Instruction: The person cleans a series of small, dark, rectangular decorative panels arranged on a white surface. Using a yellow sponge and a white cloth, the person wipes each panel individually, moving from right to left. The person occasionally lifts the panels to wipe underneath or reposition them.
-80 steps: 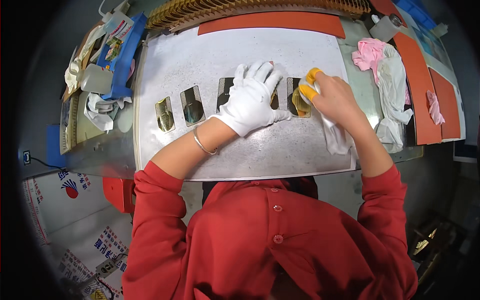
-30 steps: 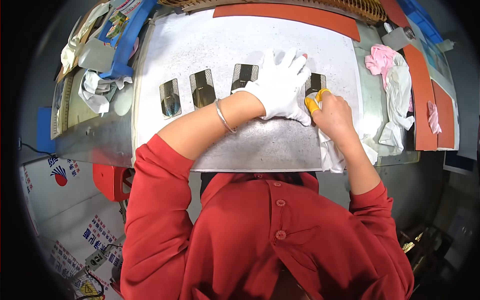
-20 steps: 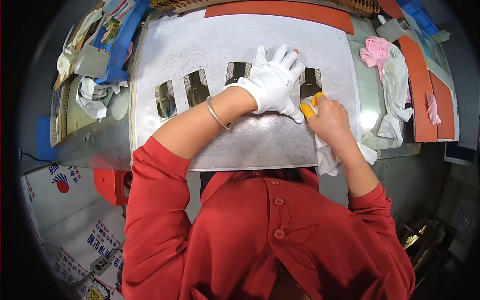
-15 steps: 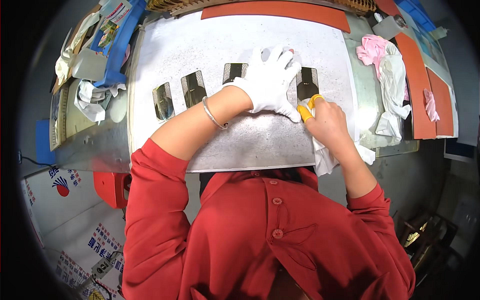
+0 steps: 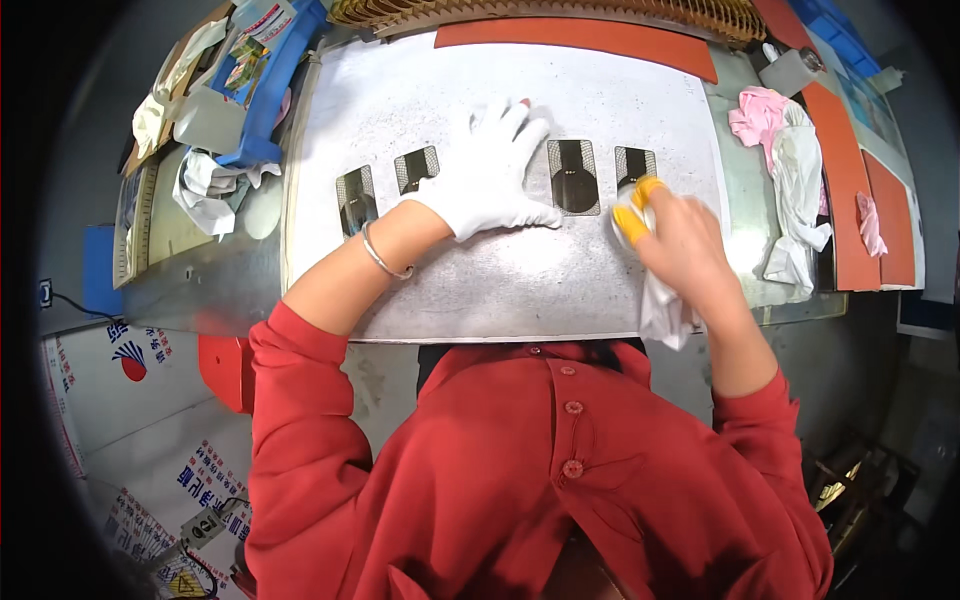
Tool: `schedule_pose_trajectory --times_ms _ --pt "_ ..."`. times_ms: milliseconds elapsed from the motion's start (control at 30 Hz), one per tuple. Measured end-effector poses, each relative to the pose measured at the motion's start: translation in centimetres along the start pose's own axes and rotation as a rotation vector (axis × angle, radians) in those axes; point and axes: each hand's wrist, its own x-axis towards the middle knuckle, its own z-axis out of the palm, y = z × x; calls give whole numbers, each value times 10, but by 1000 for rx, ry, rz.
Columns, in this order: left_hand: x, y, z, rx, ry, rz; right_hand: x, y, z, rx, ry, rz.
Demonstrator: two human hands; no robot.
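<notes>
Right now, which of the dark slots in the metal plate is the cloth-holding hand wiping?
The rightmost slot: the right hand, with yellow fingertip covers and a white cloth, touches it.

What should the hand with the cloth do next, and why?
Probably slide the white cloth in the right hand onto the rightmost dark piece, just above its yellow-capped fingertips. The gloved left hand lies flat on the metal plate beside it.

The left hand (image 5: 490, 170) covers one dark cutout in the metal plate (image 5: 520, 270); the right hand (image 5: 685, 245) hides most of its white cloth (image 5: 662, 312).
</notes>
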Motion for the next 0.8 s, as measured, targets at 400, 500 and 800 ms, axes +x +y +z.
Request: schedule_pose_trajectory --times_ms 400,500,800 --pt "-5 10 13 -28 47 -189 100 -18 41 -25 -19 31" --pt "-3 9 11 -25 -15 -200 104 -22 35 -9 -170 119" --pt "-3 6 13 -53 27 -102 79 -25 43 -46 -114 96"
